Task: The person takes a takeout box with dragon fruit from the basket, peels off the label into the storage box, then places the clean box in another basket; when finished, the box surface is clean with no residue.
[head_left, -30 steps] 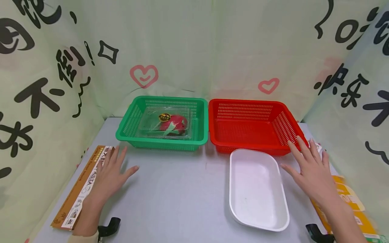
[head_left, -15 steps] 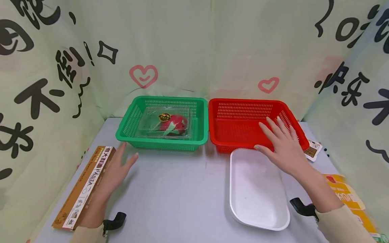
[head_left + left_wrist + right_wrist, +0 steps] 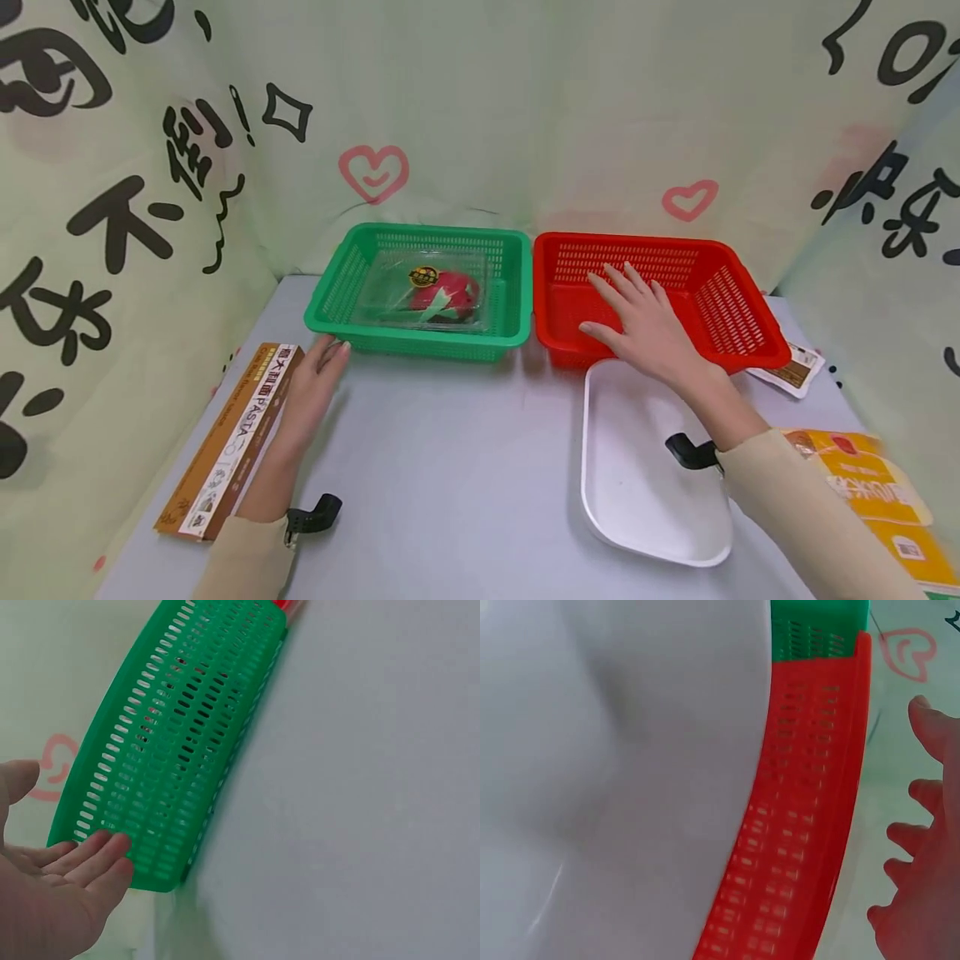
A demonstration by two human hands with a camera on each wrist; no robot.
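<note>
Closest to us, the yellow packet (image 3: 873,479) runs off the frame, and the right arm (image 3: 813,517) hides part of the white tray (image 3: 637,508). We see the left hand (image 3: 309,396) loosely extended by the green basket (image 3: 420,342), contact unclear; the right hand (image 3: 645,329), fingers spread, blocks some of the red basket (image 3: 738,325), which half-covers a sachet (image 3: 798,372). Pale table (image 3: 450,467), then printed curtains (image 3: 480,100), lettering cropped at the edges.

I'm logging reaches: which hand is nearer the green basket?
Left. The left hand is at the near left corner of the green basket, contact unclear; the right hand is farther off, over the red basket.
</note>
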